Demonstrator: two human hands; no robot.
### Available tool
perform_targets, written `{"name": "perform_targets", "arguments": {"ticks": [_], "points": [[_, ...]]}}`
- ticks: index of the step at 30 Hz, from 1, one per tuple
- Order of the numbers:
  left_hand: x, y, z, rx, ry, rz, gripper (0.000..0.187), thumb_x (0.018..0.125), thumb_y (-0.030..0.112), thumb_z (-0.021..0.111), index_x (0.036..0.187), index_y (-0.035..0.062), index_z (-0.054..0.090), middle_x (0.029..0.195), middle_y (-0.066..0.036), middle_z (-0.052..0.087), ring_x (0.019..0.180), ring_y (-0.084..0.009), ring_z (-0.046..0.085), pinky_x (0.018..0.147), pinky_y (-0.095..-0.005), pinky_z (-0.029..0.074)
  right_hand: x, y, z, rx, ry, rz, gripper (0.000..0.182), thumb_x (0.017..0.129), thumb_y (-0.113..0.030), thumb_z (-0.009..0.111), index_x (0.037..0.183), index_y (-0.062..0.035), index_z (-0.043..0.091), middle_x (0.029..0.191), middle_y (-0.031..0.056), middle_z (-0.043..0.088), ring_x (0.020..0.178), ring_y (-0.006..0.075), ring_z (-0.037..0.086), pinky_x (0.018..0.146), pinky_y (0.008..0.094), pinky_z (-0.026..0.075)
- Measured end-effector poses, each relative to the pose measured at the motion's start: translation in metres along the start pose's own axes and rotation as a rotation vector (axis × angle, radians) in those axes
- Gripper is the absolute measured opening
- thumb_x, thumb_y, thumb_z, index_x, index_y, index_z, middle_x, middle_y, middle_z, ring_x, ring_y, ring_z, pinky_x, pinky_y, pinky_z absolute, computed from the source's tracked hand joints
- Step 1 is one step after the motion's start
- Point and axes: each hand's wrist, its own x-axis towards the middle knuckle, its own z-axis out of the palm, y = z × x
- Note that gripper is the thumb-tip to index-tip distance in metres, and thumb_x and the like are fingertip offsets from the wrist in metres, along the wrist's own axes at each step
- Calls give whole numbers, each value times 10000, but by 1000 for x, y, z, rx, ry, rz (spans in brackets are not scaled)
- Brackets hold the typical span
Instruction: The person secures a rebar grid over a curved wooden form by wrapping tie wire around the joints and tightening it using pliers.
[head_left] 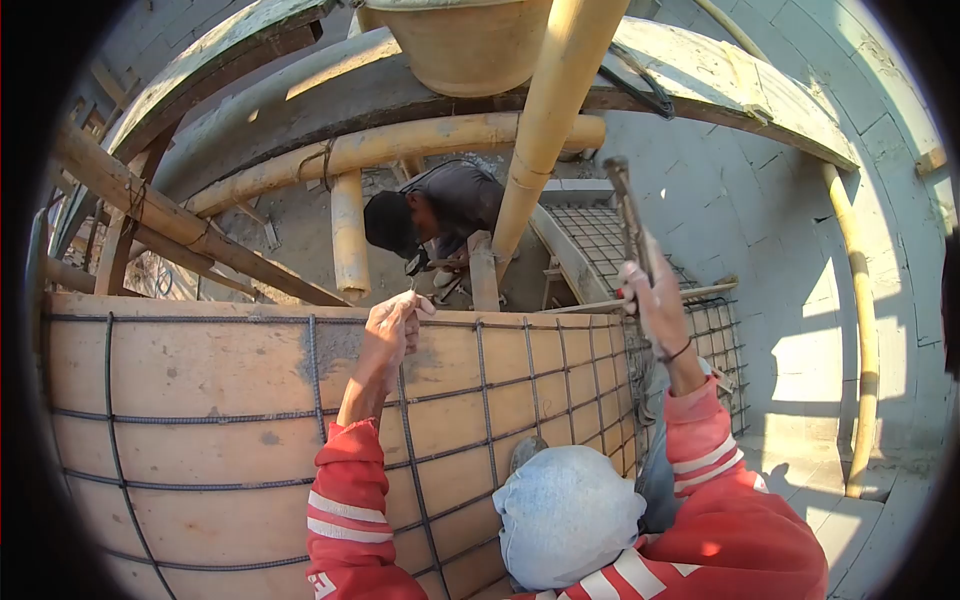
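My right hand (658,305) is raised at the right, its fingers wrapped around the handle of a hammer (629,212) whose head points up. My left hand (393,325) is closed in a pinch at the top edge of the wooden formwork panel (210,365). A thin dark tip seems to stick up from those fingers, too small to name. Across the panel runs a grid of steel rebar (482,365), just below my left hand. My bent knee (570,515) in faded denim is in front of the panel.
Beyond the panel a co-worker (455,205) in a dark cap and shirt bends down. Bamboo poles (560,110) cross above, beside a bucket (465,50) on a plank (720,85). More rebar mesh (590,228) lies in a form near the grey block wall (720,200).
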Motion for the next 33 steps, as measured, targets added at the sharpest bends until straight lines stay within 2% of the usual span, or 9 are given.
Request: {"name": "perform_targets", "arguments": {"ticks": [5, 9, 17, 22, 23, 25, 26, 30, 33], "points": [[-4, 13, -5, -104, 20, -46, 353, 1056, 389, 483, 980, 90, 653, 663, 111, 264, 569, -28, 234, 511, -210, 212, 206, -23, -141, -916, 383, -527, 479, 936, -251, 642, 1396, -162, 543, 1207, 206, 667, 1096, 369, 650, 941, 421, 494], [-3, 11, -9, -87, 66, -13, 320, 1063, 358, 476, 1021, 92, 650, 665, 108, 288, 577, -30, 244, 520, -208, 220, 318, -54, -189, -1372, 403, -293, 438, 928, -402, 655, 1334, -240, 622, 1231, 173, 676, 1120, 399, 644, 937, 458, 518], [0, 7, -16, -240, -70, 7, 288, 1065, 241, 496, 1160, 21, 654, 743, 63, 476, 655, -41, 380, 586, -193, 321, 419, -6, -223, -1396, 268, -504, 555, 971, -495, 538, 1358, -99, 590, 1291, 222, 629, 1203, 423, 586, 1009, 465, 460], [-2, 2, -11, -310, -155, -10, 287, 1062, 242, 501, 1139, 18, 663, 727, 77, 421, 634, -45, 330, 569, -198, 292, 367, -28, -189, -1384, 459, -453, 472, 1000, -400, 479, 1343, -100, 602, 1284, 227, 629, 1185, 431, 588, 991, 477, 464], [-3, 2, -8, -297, -156, -7, 284, 1063, 246, 501, 1136, 24, 662, 726, 74, 412, 632, -47, 321, 568, -199, 286, 333, -31, -173, -1059, 657, -937, 420, 995, -345, 509, 1330, -118, 620, 1259, 213, 652, 1137, 422, 620, 965, 452, 484], [0, 0, -8, -289, -146, 32, 263, 1062, 252, 504, 1111, 40, 652, 735, 63, 439, 630, -48, 330, 572, -203, 306, 203, -52, -94, -648, 724, -769, 314, 982, -207, 569, 1220, -38, 684, 1074, 117, 735, 956, 240, 701, 858, 326, 539], [0, 0, -6, -331, -158, 48, 249, 1061, 249, 509, 1094, 46, 648, 752, 56, 467, 636, -48, 356, 584, -205, 335, 171, -27, -69, -184, 573, -738, 305, 1010, -180, 544, 1177, 32, 685, 1042, 133, 726, 937, 198, 686, 850, 308, 538], [0, 0, 1, -478, -216, 137, 226, 1054, 254, 527, 1036, 62, 646, 850, 34, 564, 755, -61, 539, 709, -240, 501, -8, -10, 107, -1, -95, -241, 301, 1008, -101, 542, 1253, 66, 596, 1067, 127, 697, 984, 169, 650, 932, 298, 493], [-5, 0, 12, -499, -260, 199, 216, 1040, 235, 556, 1058, 43, 654, 930, 17, 600, 861, -87, 604, 840, -293, 553, -60, 6, 180, 157, -327, -203, 346, 1018, -180, 557, 1263, 64, 565, 1029, 139, 698, 970, 175, 653, 917, 304, 500]]}}
